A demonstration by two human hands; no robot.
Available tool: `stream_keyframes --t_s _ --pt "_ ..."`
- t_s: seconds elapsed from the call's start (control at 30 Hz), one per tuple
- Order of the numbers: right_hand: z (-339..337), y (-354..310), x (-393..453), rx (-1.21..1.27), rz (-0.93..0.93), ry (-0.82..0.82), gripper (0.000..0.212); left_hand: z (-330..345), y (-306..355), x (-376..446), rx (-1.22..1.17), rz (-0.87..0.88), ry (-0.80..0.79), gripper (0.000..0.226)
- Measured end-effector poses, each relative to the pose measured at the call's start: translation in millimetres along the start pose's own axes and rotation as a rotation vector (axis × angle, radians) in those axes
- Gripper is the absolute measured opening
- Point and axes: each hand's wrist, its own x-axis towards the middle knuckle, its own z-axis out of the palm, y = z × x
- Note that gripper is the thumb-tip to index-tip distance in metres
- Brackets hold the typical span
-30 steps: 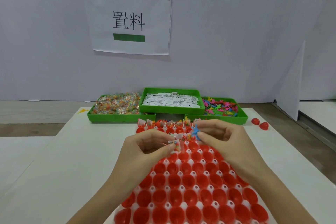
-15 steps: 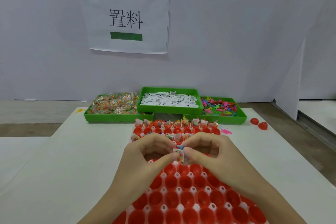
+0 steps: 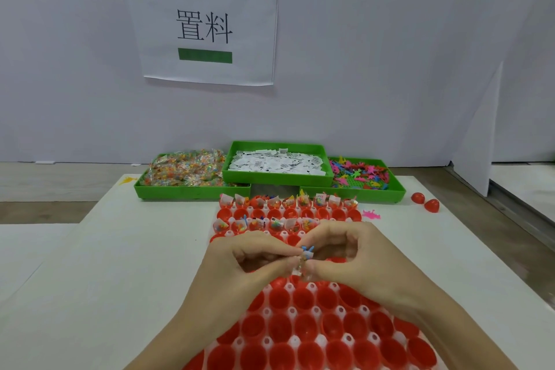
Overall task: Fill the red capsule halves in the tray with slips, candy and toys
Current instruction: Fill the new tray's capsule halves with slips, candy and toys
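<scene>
A white table (image 3: 126, 264) carries a white plastic tray (image 3: 312, 339) of open red capsule halves (image 3: 306, 326); its far rows already hold packets and slips. Both forearms reach in from the near edge and meet over the tray's middle. The left hand (image 3: 240, 267) and right hand (image 3: 357, 261) arch with curled fingers, their tips together pinching a small clear candy packet (image 3: 300, 268) and a tiny blue plastic toy (image 3: 307, 252) just above the capsule halves.
</scene>
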Motion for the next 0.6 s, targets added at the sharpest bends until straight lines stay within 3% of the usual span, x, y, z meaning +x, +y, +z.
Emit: stream_keyframes --t_s 0.13,0.27,0.4,0.6 --pt "-24.2 1.8 6.8 -0.124 -0.032 0.231 0.02 -2.1 -7.2 -0.9 0.312 0.055 -0.059 0.029" --pt "-53.7 23.7 23.0 -0.236 0.019 0.485 0.019 -9.2 -11.6 -1.0 0.713 0.104 -0.335 0.057" --pt "-55.5 47.5 33.4 -0.377 0.089 0.446 0.018 -11.2 -15.2 -0.2 0.826 0.096 -0.471 0.07" --pt "-56.4 54.7 40.4 -0.565 0.078 0.449 0.02 -10.8 -15.6 0.8 0.863 0.074 -0.514 0.069"
